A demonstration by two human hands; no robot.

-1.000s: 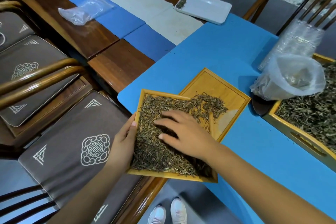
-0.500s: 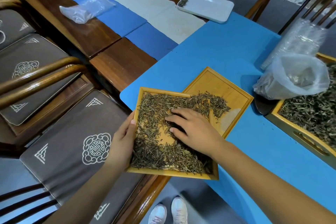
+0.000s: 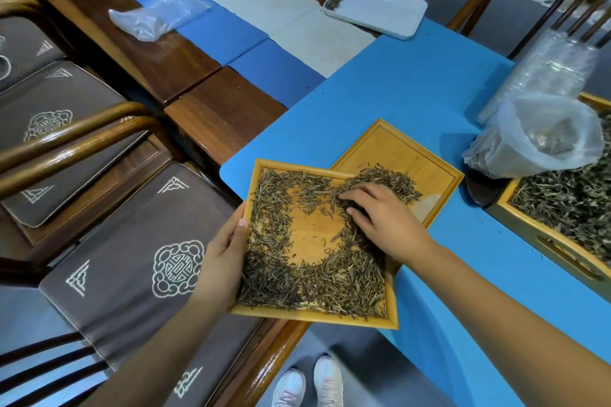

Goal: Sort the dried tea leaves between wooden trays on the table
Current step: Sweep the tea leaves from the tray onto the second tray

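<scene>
Dried olive-brown tea leaves [image 3: 281,274] are spread in a ring inside the near square wooden tray [image 3: 317,319], which is tilted over the blue bench [image 3: 413,92] edge. Its left rim is clasped by the left hand [image 3: 221,261]. Leaves are raked by the curled right hand [image 3: 380,221] toward the second wooden tray [image 3: 396,149] just behind.

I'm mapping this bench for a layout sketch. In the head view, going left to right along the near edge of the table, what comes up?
Left hand → near wooden tray of tea leaves → right hand → large tray at far right.
</scene>
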